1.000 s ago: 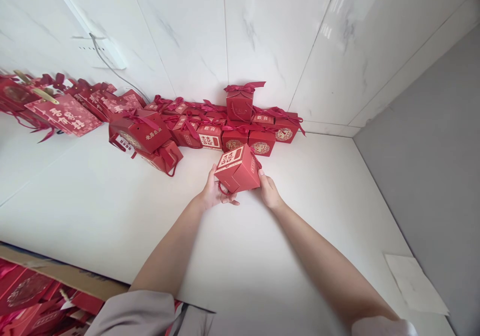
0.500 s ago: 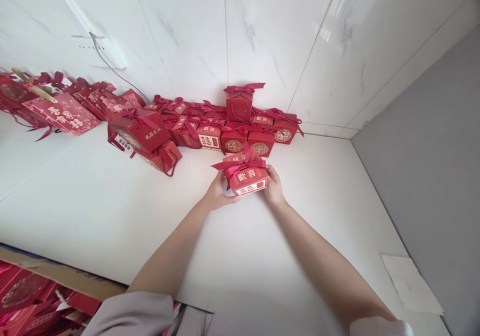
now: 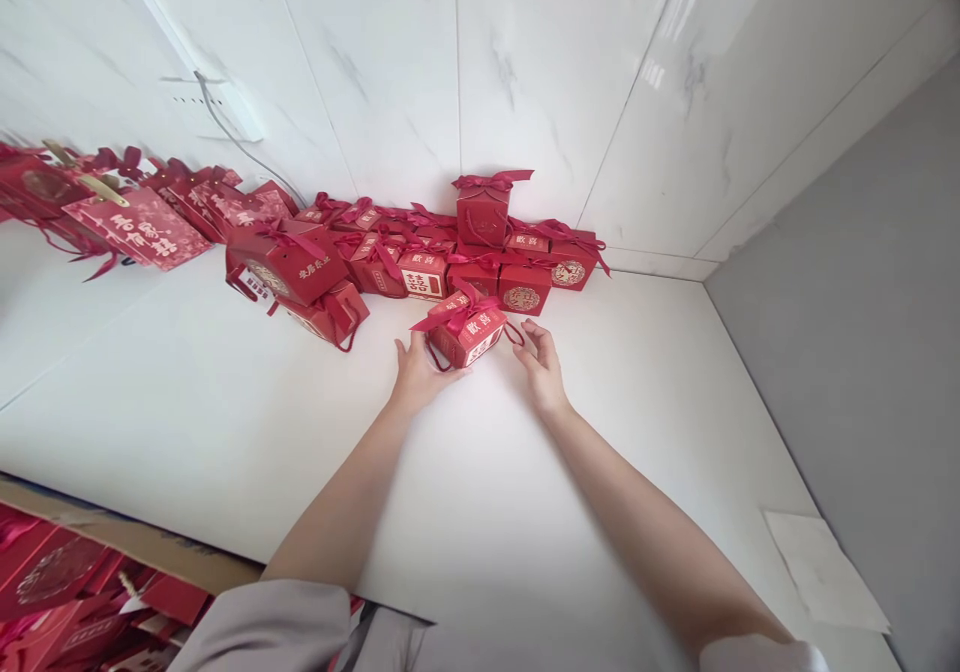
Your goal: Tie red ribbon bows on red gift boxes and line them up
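A small red gift box (image 3: 466, 332) with a ribbon bow and gold characters stands on the white floor (image 3: 225, 402), just in front of a row of similar boxes (image 3: 480, 274). My left hand (image 3: 415, 372) grips the box's left side, its fingers partly hidden behind the box. My right hand (image 3: 541, 360) is a little to the right of the box, fingers spread and holding nothing, with the box's thin cord loop near its fingertips. One more box (image 3: 480, 207) sits on top of the row.
Larger red boxes (image 3: 285, 264) and flat red bags (image 3: 139, 227) lie along the tiled wall to the left. A cardboard carton (image 3: 112, 542) of red packaging is at the lower left. A grey wall (image 3: 862, 302) bounds the right, with a paper sheet (image 3: 825, 572) below it.
The box was turned from tilted to bow-up, moved away from me and set down by the row. My right hand has let go and drawn slightly aside.
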The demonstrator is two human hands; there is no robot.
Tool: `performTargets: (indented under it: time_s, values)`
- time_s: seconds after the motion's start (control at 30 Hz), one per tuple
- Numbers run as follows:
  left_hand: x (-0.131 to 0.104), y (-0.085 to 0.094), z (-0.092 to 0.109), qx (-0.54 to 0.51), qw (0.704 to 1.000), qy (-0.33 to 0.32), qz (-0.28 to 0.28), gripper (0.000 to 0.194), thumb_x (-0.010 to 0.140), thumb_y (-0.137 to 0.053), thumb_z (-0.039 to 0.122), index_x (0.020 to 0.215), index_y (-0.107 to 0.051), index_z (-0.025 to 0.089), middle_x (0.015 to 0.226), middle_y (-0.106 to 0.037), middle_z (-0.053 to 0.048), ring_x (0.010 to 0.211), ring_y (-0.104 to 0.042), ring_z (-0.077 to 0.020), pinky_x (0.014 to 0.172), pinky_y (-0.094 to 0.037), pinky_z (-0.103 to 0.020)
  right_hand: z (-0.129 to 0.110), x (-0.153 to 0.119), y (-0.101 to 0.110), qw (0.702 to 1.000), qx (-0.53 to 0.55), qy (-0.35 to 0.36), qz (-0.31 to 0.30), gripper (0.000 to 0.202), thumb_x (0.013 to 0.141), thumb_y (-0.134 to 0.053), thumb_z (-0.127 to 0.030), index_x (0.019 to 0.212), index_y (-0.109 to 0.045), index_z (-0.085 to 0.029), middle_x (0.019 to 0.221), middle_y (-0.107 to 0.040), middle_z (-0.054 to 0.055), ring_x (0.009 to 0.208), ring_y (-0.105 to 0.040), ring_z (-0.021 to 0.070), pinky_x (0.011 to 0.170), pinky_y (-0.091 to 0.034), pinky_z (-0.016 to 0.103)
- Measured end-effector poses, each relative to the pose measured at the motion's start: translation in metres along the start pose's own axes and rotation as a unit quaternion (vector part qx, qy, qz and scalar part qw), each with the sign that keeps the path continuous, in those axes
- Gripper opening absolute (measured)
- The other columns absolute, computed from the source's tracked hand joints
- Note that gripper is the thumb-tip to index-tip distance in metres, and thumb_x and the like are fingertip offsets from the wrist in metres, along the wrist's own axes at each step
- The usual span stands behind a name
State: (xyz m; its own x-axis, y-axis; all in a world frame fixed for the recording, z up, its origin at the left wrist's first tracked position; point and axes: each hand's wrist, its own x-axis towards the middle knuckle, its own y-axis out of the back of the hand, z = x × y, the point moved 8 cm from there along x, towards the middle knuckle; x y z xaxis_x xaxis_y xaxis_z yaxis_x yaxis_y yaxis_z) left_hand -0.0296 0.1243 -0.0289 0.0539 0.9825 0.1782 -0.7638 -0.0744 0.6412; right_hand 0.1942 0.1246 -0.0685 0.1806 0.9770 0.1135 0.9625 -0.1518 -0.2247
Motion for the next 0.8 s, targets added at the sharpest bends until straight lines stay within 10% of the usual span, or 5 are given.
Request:
performTargets:
  time_s: [0.13,0.33,0.53,0.67,0.8]
  values:
    - [-0.007,0.003,0.007,0.091,0.994,0.006,-0.065,0.091,0.061,-0.082,0.048,0.133,-0.038,0.015,0.136,-0.05,-0.021,0.131,-0.041,-0.04,0.113,0.005,-0.065,-0.009,-0.004,-0.008,0.999,-0.027,0.025,-0.033,0.044,0.082,-0.063,-0.043,0.121,-0.052,-0.027,0.147,-0.043,0.007,0.14,-0.035,0.0251,0.115,-0.029,0.046]
    - [-0.036,0.035,0.023,0.043,0.958,0.009,-0.284,0.038,0.08,-0.062,0.047,0.112,-0.065,0.026,0.124,-0.064,-0.005,0.115,-0.059,-0.0269,0.101,-0.046,-0.04,-0.007,-0.003,-0.011,0.998,-0.011,0.013,-0.064,0.042,0.087,-0.055,-0.044,0.124,-0.053,-0.025,0.137,-0.054,0.008,0.13,-0.047,0.0246,0.111,-0.035,0.045]
    - [-0.022,0.104,0.076,0.122,0.992,0.018,0.011,0.046,0.091,-0.042,0.056,0.123,-0.057,0.026,0.127,-0.062,-0.006,0.118,-0.057,-0.0262,0.102,-0.044,-0.042,0.005,0.002,-0.005,0.999,-0.005,-0.005,-0.036,0.04,0.08,-0.061,-0.038,0.116,-0.053,-0.023,0.134,-0.053,0.01,0.128,-0.048,0.0266,0.108,-0.038,0.048]
    - [-0.012,0.052,0.134,0.128,0.975,-0.115,-0.141,0.092,0.071,-0.068,0.062,0.148,-0.029,0.031,0.155,-0.033,-0.007,0.142,-0.032,-0.0292,0.112,-0.035,-0.042,0.006,0.001,-0.005,0.999,0.005,-0.012,-0.034,0.035,0.079,-0.061,-0.038,0.11,-0.053,-0.023,0.12,-0.06,0.009,0.118,-0.055,0.0255,0.102,-0.045,0.047]
    - [-0.002,0.001,0.144,0.204,0.93,-0.154,-0.266,0.119,0.057,-0.081,0.057,0.153,-0.013,0.035,0.161,-0.014,-0.012,0.148,-0.008,-0.0385,0.115,-0.02,-0.056,0.006,-0.001,-0.002,1.0,0.012,-0.013,-0.025,0.034,0.078,-0.063,-0.039,0.107,-0.053,-0.024,0.12,-0.059,0.008,0.114,-0.056,0.0244,0.099,-0.047,0.046]
